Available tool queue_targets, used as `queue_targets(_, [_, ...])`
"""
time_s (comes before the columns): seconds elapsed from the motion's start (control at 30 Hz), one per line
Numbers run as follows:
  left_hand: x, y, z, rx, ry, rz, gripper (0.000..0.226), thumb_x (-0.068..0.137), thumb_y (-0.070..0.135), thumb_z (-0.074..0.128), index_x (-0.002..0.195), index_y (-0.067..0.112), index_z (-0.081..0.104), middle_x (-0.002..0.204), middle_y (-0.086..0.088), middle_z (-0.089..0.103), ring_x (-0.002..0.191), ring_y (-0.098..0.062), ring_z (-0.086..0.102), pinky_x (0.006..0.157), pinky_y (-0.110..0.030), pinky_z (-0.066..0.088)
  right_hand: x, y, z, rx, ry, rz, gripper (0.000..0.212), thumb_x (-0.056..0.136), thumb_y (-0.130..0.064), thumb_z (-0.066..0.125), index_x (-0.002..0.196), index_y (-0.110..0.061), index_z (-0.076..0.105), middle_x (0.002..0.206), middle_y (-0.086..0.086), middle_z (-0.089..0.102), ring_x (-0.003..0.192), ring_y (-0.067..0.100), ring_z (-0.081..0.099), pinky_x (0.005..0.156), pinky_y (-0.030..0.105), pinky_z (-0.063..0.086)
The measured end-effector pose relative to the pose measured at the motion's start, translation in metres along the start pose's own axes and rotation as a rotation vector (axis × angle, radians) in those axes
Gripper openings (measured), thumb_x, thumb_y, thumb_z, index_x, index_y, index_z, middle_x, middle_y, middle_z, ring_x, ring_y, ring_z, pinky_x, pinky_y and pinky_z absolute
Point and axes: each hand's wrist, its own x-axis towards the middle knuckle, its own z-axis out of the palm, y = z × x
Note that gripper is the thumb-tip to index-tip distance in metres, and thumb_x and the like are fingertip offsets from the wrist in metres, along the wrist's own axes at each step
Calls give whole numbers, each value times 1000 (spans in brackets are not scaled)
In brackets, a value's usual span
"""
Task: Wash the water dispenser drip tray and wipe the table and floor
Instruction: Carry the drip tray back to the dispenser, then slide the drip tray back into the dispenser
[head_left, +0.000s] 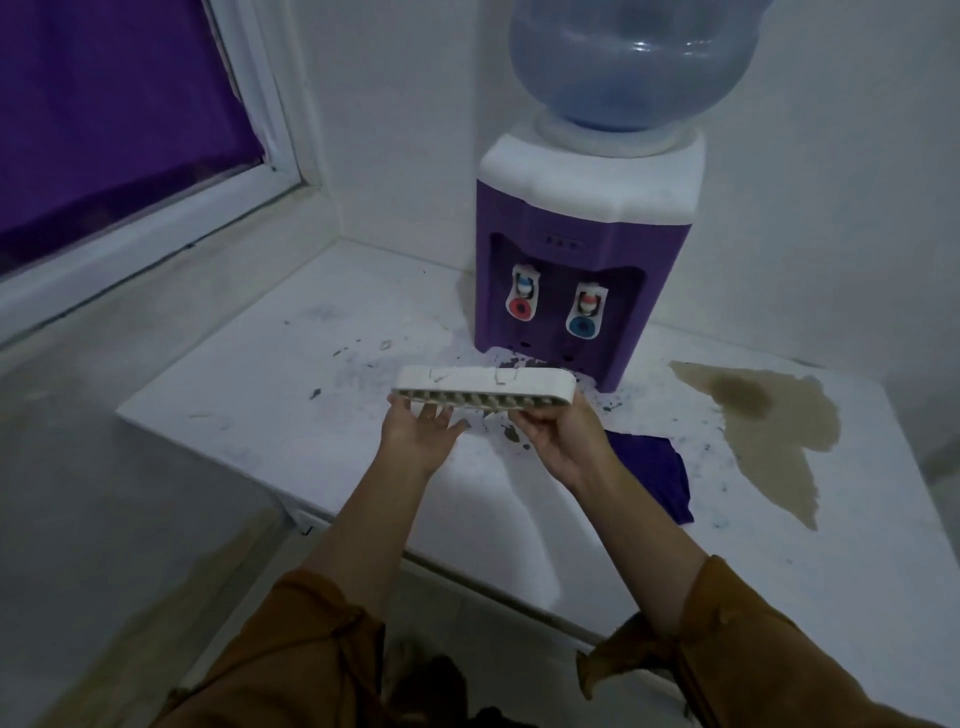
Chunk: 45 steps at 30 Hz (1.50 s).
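Worryingly, only the right hand (561, 441) grips the tilted drip tray (483, 387) while the left hand (418, 436) lies open beneath, so any water inside could spill onto the counter (234, 405).

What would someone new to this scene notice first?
The purple and white water dispenser with its big blue bottle stands at the back of the white table. In front of it the white plastic drip tray is held off the table, the right hand gripping one end, the left hand open beneath the other. A brown spill spreads to the right, beside a purple cloth.
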Motion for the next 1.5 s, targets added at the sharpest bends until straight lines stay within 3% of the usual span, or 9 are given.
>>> queue_targets(0.07, [20, 6, 9, 33, -18, -21, 49, 102, 43, 15, 143, 25, 36, 146, -7, 42, 137, -28, 35, 114, -52, 16, 19, -3, 6, 23, 0, -6, 53, 82, 25, 30, 120, -7, 50, 119, 19, 57, 114, 31, 56, 98, 41, 49])
queue_targets(0.2, [66, 27, 34, 52, -23, -100, 51, 102, 44, 14, 149, 25, 25, 153, -7, 31, 143, -30, 24, 115, -49, 14, 58, -9, 19, 216, 37, -66, 56, 83, 23, 31, 128, -7, 46, 126, 22, 55, 119, 36, 53, 90, 44, 54])
queue_targets(0.33, [105, 50, 46, 161, -76, -182, 47, 100, 40, 30, 136, 16, 46, 142, -10, 46, 124, -29, 46, 99, -50, 36, 89, -1, 33, 91, 155, -40, 47, 84, 19, 35, 121, -6, 50, 109, 17, 61, 99, 29, 62, 81, 38, 56])
queue_targets(0.4, [122, 57, 45, 228, -74, -247, 48, 101, 44, 27, 134, 16, 49, 140, -8, 48, 126, -28, 46, 100, -49, 35, 101, 7, 36, 120, 260, 17, 38, 86, 14, 37, 118, -3, 51, 103, 17, 62, 96, 30, 62, 75, 37, 58])
queue_targets(0.53, [149, 61, 40, 327, -16, -376, 46, 100, 43, 35, 134, 16, 50, 141, -5, 49, 131, -23, 45, 105, -41, 35, 112, 21, 33, 252, 425, 129, 26, 92, -1, 45, 118, -1, 52, 101, 18, 63, 111, 32, 59, 88, 40, 50])
queue_targets(0.7, [163, 47, 47, 369, 4, -466, 43, 96, 26, 49, 137, 12, 46, 142, -5, 47, 134, -19, 41, 111, -36, 30, 120, 25, 22, 263, 579, 148, 42, 91, -12, 49, 133, -4, 46, 117, 13, 55, 124, 25, 50, 100, 34, 41])
queue_targets(0.8, [169, 39, 56, 392, 2, -495, 38, 96, 17, 49, 133, 10, 47, 140, -6, 49, 134, -20, 41, 111, -38, 29, 128, 12, 13, 306, 601, 93, 34, 91, -12, 51, 124, -5, 52, 98, 13, 57, 126, 27, 50, 106, 33, 40])
queue_targets(1.0, [185, 19, 73, 403, -28, -497, 34, 95, 15, 51, 129, 13, 48, 136, -7, 54, 131, -20, 45, 110, -40, 30, 149, -14, -1, 464, 600, -5, 10, 88, -13, 60, 93, -5, 55, 97, 14, 57, 114, 29, 56, 90, 37, 50])
queue_targets(1.5, [227, -32, 99, 479, 68, -346, 45, 98, 21, 47, 141, 13, 37, 139, -13, 49, 129, -25, 47, 104, -36, 40, 194, -26, -41, 417, 621, 28, 14, 93, -9, 53, 107, -6, 55, 112, 17, 62, 112, 30, 59, 88, 42, 51])
